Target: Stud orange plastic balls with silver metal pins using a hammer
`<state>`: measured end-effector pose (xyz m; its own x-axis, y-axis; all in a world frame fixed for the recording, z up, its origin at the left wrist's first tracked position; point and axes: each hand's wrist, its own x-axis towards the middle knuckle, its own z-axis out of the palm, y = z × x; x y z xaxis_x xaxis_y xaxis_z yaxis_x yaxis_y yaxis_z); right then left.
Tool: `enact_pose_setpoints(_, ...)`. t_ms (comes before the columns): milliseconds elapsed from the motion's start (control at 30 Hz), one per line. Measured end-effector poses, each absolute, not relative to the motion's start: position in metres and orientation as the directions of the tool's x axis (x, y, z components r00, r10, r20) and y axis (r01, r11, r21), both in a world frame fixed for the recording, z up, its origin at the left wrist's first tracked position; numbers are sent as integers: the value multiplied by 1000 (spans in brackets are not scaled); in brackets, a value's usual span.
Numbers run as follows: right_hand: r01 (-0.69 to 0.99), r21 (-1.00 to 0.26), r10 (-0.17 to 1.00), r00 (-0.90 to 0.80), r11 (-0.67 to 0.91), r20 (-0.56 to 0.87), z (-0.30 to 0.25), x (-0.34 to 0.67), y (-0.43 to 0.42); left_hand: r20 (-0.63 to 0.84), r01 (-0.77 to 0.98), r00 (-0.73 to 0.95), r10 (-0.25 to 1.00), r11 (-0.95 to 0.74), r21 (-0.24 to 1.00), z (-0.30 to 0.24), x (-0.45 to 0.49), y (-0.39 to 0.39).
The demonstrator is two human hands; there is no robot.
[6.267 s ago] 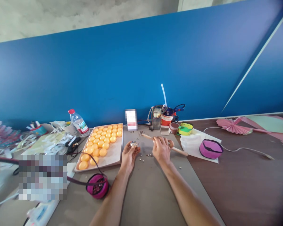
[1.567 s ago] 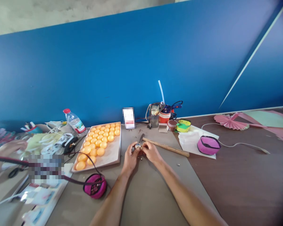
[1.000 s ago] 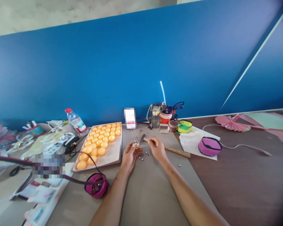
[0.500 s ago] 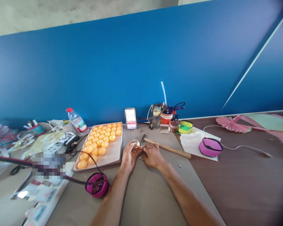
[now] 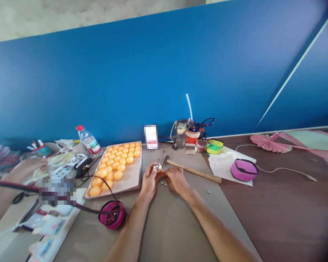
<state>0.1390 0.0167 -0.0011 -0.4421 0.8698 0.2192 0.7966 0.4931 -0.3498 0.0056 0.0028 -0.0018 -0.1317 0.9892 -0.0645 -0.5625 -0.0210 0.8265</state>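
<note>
Thumb and fingers of my left hand are closed round a small shiny round piece, silver and gold; its exact kind is unclear. My right hand is closed beside it, fingertips meeting those of the left. Anything it may pinch is hidden. Just behind the right hand lies a hammer, its head to the left and its wooden handle running right. A few tiny silver beads rest on the grey mat below the fingers, and another bead is farther right.
A tray of orange balls stands left of my hands. Nearer me is a magenta round pouch with small bits inside. A purple pouch sits at the right. Another person's arm reaches over the clutter on the left, near a bottle.
Another person's arm has come in from the left edge. My left hand has turned the shiny piece slightly, while my right fingers have shifted a little.
</note>
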Motion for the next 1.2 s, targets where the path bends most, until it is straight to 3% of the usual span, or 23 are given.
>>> enact_pose_setpoints(300, 775, -367, 857, -469, 515, 212, 6, 135, 9, -50, -514, -203, 978, -63, 856, -1, 4, 3)
enact_pose_setpoints(567, 746, -429, 859, -468, 509, 206, 11, 137, 8, -123, -682, -198, 973, -46, 730, 2, 2, 4)
enact_pose_setpoints(933, 742, -397, 841, -485, 541, 239, 3, 134, 10, -125, -700, -195, 973, -49, 712, 2, 3, 4)
enact_pose_setpoints(1200, 576, -638, 858, -298, 511, 419, -2, 138, 17, -109, -654, -200, 974, -51, 755, 1, 2, 4)
